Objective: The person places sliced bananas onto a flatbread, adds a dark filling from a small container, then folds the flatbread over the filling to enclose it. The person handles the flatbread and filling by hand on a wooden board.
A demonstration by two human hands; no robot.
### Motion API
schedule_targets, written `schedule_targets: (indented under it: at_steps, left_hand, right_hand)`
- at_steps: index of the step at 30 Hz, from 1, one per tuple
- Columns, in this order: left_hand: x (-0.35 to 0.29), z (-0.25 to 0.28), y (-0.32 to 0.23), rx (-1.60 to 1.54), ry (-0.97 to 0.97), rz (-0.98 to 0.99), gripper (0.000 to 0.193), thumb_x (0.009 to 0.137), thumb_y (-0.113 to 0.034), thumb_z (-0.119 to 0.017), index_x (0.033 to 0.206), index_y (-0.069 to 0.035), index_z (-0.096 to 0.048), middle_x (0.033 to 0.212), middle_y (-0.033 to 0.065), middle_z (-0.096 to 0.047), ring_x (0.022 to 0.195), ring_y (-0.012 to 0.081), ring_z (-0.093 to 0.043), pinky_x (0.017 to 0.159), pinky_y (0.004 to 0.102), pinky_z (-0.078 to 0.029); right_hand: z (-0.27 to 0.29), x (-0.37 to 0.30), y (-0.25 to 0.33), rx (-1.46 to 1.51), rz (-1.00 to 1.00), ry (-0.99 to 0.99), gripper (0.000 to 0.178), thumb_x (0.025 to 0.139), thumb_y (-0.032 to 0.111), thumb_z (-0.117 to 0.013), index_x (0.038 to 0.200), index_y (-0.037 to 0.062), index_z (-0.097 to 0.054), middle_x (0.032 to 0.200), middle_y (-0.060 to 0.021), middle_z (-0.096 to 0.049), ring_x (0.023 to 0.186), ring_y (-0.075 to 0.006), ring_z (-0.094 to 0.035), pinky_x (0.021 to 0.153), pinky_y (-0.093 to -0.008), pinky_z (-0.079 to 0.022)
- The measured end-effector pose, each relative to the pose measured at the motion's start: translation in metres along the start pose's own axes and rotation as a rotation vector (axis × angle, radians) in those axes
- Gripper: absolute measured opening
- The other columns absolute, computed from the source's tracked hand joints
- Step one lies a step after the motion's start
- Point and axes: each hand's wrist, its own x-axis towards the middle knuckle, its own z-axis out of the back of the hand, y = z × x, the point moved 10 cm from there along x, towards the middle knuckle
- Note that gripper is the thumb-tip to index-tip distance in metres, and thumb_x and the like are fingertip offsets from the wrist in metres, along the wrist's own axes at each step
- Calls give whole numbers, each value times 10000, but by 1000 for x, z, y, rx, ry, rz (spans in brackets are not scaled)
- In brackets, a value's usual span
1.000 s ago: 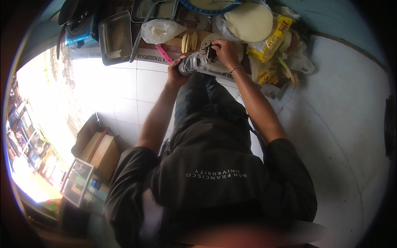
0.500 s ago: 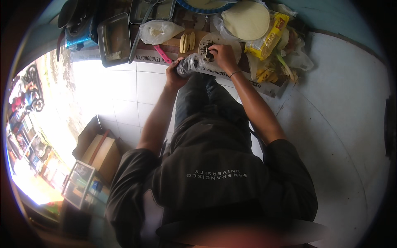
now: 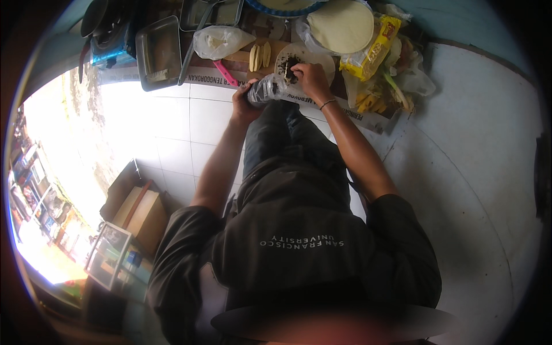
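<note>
My left hand (image 3: 244,104) is closed around a clear plastic bag (image 3: 265,90) with dark contents, held at the near edge of the work area. Just right of the bag lies a thin, pale round wrapper (image 3: 323,60), with a heap of dark crumbs or sprinkles (image 3: 289,62) on its left part. A pale strip shows among the dark bits. My right hand (image 3: 313,81) is over the wrapper, fingertips pinched together at the heap; what they hold is too small to make out. Pale banana slices (image 3: 260,57) lie left of the wrapper, on a wooden board (image 3: 237,56).
A pink-handled knife (image 3: 225,73) and a knotted plastic bag (image 3: 221,42) lie left of the slices. Metal trays (image 3: 159,83) and a stove (image 3: 109,43) stand further left. To the right are stacked round wrappers (image 3: 340,27), a yellow packet (image 3: 376,52) and peels (image 3: 371,102).
My left hand and the plastic bag have shifted slightly right. My right hand stays pinched at the dark heap, almost unmoved.
</note>
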Motion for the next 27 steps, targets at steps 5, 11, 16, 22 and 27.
schedule_targets:
  at_steps: [5,11,16,22,27]
  left_hand:
    - [-3,-4,0,5,-9,-1,393,953,-384,-647,1212,-88,-667,1251,134,-730,1171,314,-697,1015,488,-540]
    - [-2,-8,1,6,-33,-7,400,956,-395,-649,1214,-90,-668,1250,130,-735,1172,315,-699,1011,487,-542]
    - [2,-22,2,18,47,5,394,954,-397,-652,1206,-95,-677,1248,122,-737,1178,312,-699,1012,487,-541]
    - [8,-23,0,6,10,-24,414,952,-402,-645,1230,-98,-683,1254,115,-738,1178,311,-697,1017,496,-539]
    - [22,-25,-5,9,-54,-85,468,953,-404,-634,1283,-75,-679,1270,120,-736,1193,318,-692,1061,496,-522]
  right_hand:
    - [6,0,4,34,23,-31,154,896,49,-758,1042,43,-809,900,-215,-766,854,-370,-771,767,-418,-594]
    - [16,2,12,-8,40,-53,178,889,49,-771,1062,63,-809,887,-212,-764,841,-362,-773,748,-407,-592]
    - [23,2,13,57,-22,-44,196,919,115,-796,1104,51,-799,932,-182,-794,854,-286,-794,765,-365,-605]
    - [15,-1,20,496,-216,156,427,905,342,-875,1175,28,-773,962,-106,-810,916,-186,-783,805,-336,-598]
    - [0,-14,61,839,-55,321,872,812,516,-936,1455,30,-603,1273,-114,-740,1054,-159,-733,848,-343,-600]
